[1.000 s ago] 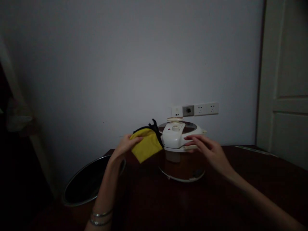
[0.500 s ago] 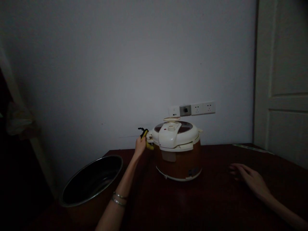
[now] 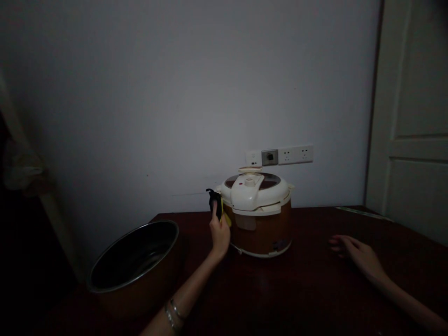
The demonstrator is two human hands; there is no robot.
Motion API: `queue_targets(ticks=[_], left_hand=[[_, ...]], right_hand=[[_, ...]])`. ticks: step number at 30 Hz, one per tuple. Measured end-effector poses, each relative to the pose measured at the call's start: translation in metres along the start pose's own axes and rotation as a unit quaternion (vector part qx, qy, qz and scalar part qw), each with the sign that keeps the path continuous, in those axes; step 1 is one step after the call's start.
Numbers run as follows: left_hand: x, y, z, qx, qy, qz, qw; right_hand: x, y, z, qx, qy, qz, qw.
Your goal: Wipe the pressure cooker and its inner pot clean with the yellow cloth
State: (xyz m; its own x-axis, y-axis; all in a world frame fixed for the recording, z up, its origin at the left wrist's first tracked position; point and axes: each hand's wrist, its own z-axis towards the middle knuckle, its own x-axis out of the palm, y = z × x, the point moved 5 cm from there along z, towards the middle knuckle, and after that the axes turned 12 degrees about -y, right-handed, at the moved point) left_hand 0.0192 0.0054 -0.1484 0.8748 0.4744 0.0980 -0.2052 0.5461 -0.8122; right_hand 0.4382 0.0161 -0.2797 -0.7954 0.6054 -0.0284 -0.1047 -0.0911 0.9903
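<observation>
A white and brown electric pressure cooker (image 3: 261, 224) stands upright on the dark red table, its lid on. My left hand (image 3: 220, 233) is closed on a black-and-yellow cloth (image 3: 216, 204), against the left side of the cooker body, just below the lid rim. Its dark loop sticks up above my fingers. To the right of the cooker, my right hand (image 3: 360, 259) lies on the table with loosely bent fingers and nothing in it.
A large round pot (image 3: 135, 280) with a dark inside and metal rim sits at the left, beside my left forearm. Wall sockets (image 3: 296, 154) are behind the cooker. A thin pale strip (image 3: 364, 213) lies near the table's back right edge, by a white door (image 3: 416, 116).
My left hand has come down and a little right with the cloth, from the cooker's side handle to its body below the rim. The right hand stays nearly still.
</observation>
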Motion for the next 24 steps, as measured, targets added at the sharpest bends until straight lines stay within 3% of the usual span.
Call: queue_targets(ticks=[3, 6, 11, 15, 17, 20, 22, 24], left_hand=[[0.004, -0.007, -0.01, 0.053, 0.001, 0.005, 0.999], [0.003, -0.01, -0.016, 0.054, 0.001, 0.007, 0.999], [-0.004, -0.016, -0.029, 0.033, 0.035, -0.009, 0.999], [-0.016, -0.015, -0.03, -0.039, 0.045, -0.036, 0.998], [-0.027, -0.006, -0.026, -0.086, 0.023, -0.047, 0.995], [-0.049, 0.016, -0.014, -0.148, -0.061, -0.051, 0.986], [-0.061, 0.034, -0.006, -0.17, -0.115, -0.041, 0.978], [-0.066, 0.051, 0.001, -0.173, -0.13, -0.02, 0.976]], right_hand=[[0.0, 0.001, -0.002, 0.004, -0.001, 0.003, 1.0], [0.001, 0.002, -0.002, -0.005, 0.002, 0.004, 1.0], [0.001, 0.003, -0.002, -0.018, 0.001, -0.011, 1.0], [0.0, 0.006, -0.005, -0.013, 0.002, -0.014, 1.0], [0.0, 0.007, -0.007, -0.011, 0.006, -0.02, 1.0], [0.0, 0.006, -0.006, -0.013, 0.005, -0.024, 1.0], [0.0, 0.004, -0.004, -0.019, 0.005, -0.023, 1.0], [0.0, 0.002, -0.002, -0.022, 0.007, -0.026, 0.999]])
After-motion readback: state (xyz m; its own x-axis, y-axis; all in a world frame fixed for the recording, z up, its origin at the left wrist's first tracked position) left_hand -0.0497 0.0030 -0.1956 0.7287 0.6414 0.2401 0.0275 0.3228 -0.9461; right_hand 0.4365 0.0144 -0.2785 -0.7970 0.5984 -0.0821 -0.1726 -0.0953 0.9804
